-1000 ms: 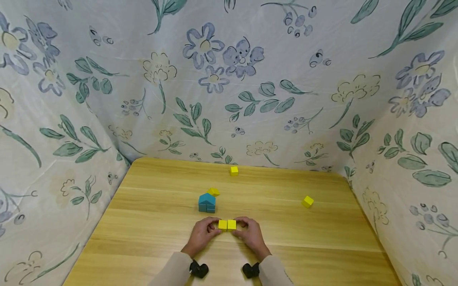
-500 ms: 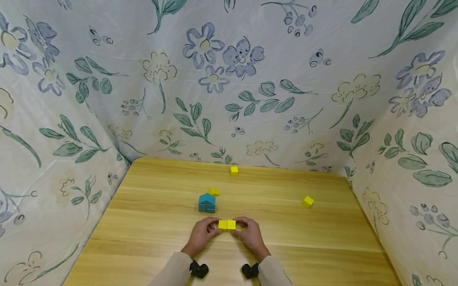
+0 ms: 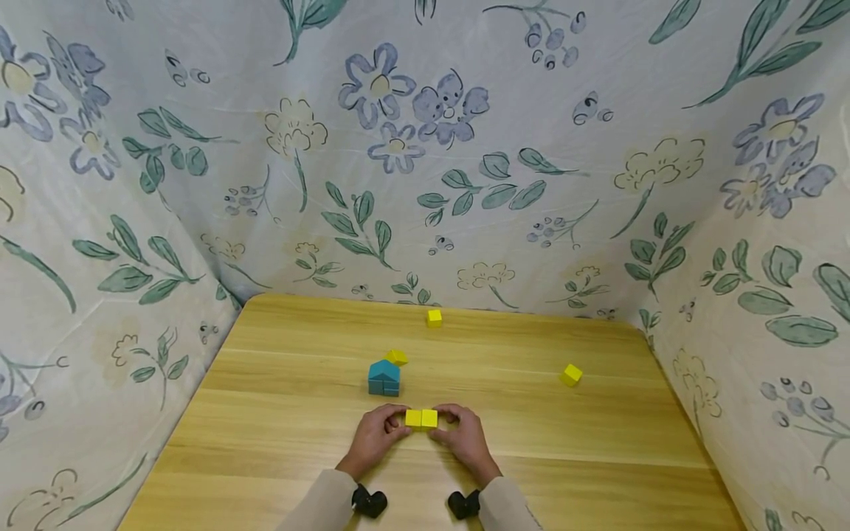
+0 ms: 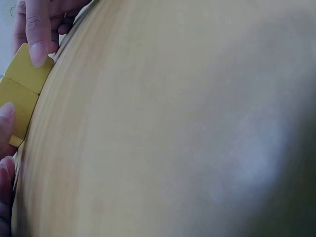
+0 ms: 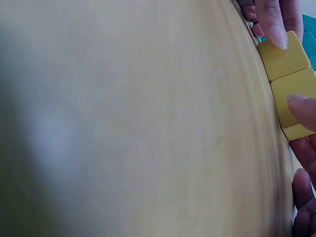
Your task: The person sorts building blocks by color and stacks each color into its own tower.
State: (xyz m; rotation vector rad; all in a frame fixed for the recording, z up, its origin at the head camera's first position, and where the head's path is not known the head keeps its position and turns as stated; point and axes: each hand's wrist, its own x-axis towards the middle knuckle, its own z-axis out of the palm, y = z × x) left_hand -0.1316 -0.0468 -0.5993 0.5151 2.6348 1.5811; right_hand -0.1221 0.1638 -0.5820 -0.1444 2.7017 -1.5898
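Note:
Two yellow cube blocks sit side by side on the table, their faces touching. My left hand (image 3: 373,438) pinches the left yellow block (image 3: 413,418) between thumb and fingers. From the other side, my right hand (image 3: 468,438) pinches the right yellow block (image 3: 429,418) the same way. Both wrist views show a thumb of each hand against the blocks, with a thin seam between the left block (image 5: 281,61) and the right block (image 5: 292,91). Just beyond my left hand stands a small blue house-shaped stack of blocks (image 3: 384,377), with a pointed roof piece on top.
Behind the blue stack lies a partly hidden yellow block (image 3: 397,357). One yellow cube (image 3: 434,318) is near the table's back edge, and another yellow cube (image 3: 571,375) lies to the right. Flowered cloth (image 3: 465,221) encloses the wooden table (image 3: 299,332) at back and sides.
The narrow gap between the two held blocks has closed, as my right hand shifted slightly left with its block. My left hand and the other blocks have stayed in place.

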